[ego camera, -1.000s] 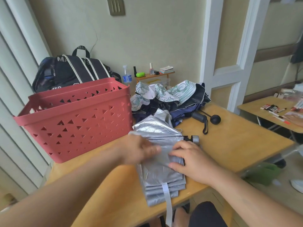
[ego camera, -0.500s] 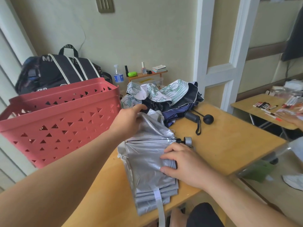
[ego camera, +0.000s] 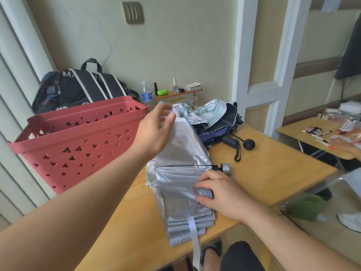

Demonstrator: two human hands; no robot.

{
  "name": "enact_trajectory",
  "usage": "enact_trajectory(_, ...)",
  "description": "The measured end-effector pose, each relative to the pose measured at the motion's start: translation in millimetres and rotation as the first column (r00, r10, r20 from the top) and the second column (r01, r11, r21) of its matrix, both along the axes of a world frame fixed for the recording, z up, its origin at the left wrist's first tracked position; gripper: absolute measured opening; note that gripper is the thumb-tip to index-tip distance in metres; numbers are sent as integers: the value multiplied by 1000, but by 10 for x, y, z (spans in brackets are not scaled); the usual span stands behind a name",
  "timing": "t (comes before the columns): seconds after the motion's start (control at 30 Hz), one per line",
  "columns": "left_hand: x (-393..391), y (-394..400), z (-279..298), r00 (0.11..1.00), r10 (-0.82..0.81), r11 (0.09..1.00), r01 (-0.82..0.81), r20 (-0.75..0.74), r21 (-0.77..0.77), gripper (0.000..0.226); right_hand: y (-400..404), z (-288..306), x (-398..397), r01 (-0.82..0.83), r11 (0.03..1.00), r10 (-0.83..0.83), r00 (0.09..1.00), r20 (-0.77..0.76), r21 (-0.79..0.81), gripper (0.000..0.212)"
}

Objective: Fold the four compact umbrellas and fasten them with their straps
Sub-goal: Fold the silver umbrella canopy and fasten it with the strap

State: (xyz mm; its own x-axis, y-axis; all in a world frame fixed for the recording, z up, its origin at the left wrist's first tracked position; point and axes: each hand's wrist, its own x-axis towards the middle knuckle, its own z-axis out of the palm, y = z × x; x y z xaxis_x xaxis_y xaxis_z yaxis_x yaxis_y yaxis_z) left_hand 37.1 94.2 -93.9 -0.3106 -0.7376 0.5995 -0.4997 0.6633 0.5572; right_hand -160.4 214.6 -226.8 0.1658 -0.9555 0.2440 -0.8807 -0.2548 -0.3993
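Silver umbrella (ego camera: 181, 184) lies on the table (ego camera: 273, 173), long axis toward you; your right hand (ego camera: 220, 194) pins the pleats, your left hand (ego camera: 156, 132) pinches the far loose panel.

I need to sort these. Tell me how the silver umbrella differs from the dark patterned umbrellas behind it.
The silver umbrella is plain and pleated flat at the table's near edge; the dark patterned umbrellas lie crumpled in a heap farther back. The right hand and left hand work the silver one; the heap lies untouched. None is strapped.
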Motion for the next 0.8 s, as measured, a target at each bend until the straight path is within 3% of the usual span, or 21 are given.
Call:
enact_trajectory(0.17, 256, -70, -508, 991, 120, 928, -94, -50, 361, 61, 5, -14, 2, 0, 1000, 1, 1000, 7, -27, 45)
enact_trajectory(0.27, 241, -43, -682, 993, 114, 880, -119, 38, 460, 77, 18, -11, 14, -1, 999, 2, 1000, 19, -46, 42)
enact_trajectory(0.37, 111, -83, -659, 993, 110, 851, -110, 30, 514, 90, 28, -7, 11, -2, 999, 3, 999, 34, -40, 35)
enact_trajectory(0.43, 18, -133, -591, 989, 145, 851, -105, -38, 514, 86, 28, -3, 5, 1, 999, 0, 1000, 26, -37, 33)
enact_trajectory(0.53, -71, -178, -459, 952, 127, 863, 32, -278, 504, 66, 37, 6, 11, 5, 999, -4, 999, 38, -42, 32)
enact_trajectory(0.7, -158, -147, -333, 939, 128, 883, 39, -320, 467, 19, 32, 2, 11, 22, 994, -14, 997, 77, -103, 30)
enact_trajectory(0.8, -176, 9, -421, 928, 145, 870, 45, -343, 492, 34, 38, 20, 15, -3, 984, 7, 1000, 24, -177, 33)
